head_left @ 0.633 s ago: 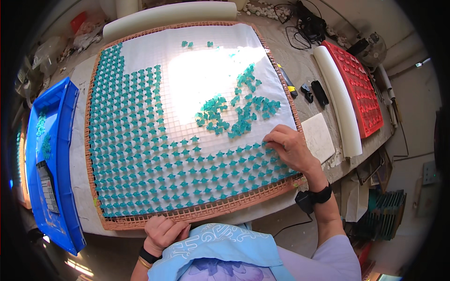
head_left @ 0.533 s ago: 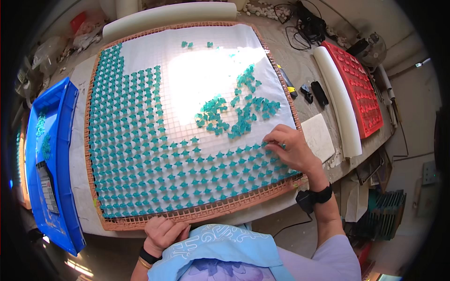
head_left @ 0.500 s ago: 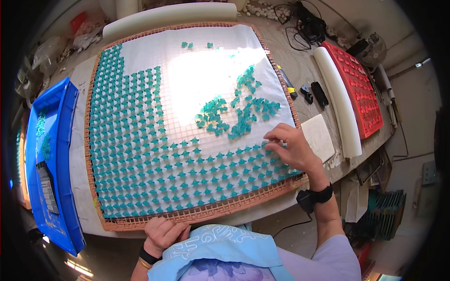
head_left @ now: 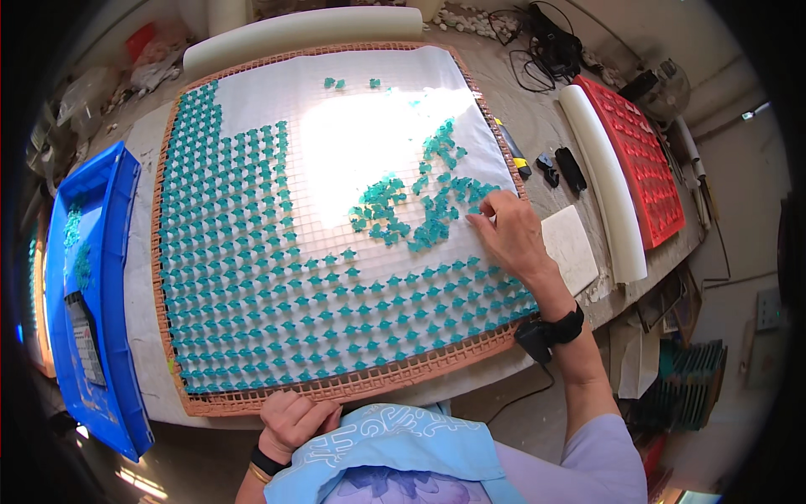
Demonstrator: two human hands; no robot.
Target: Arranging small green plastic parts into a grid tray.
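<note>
A large orange grid tray [head_left: 336, 388] lies on the table, lined with white sheet and set with rows of small teal glass pieces [head_left: 252, 277] across its left and near parts. A loose pile of teal pieces [head_left: 420, 210] lies right of centre. My right hand [head_left: 512, 235] rests on the tray's right side, its fingertips touching the edge of that pile; whether a piece is pinched I cannot tell. My left hand [head_left: 294, 420] is curled against the tray's near rim, fingers closed.
A blue plastic bin [head_left: 92, 294] with a few teal pieces stands left of the tray. A white foam roll [head_left: 604, 193], a red grid tray [head_left: 638, 151] and a white tile [head_left: 571, 248] lie to the right. Cables and small tools sit at back right.
My right hand has moved up the tray from the filled rows to the loose pile. The left hand has stayed on the near rim.
</note>
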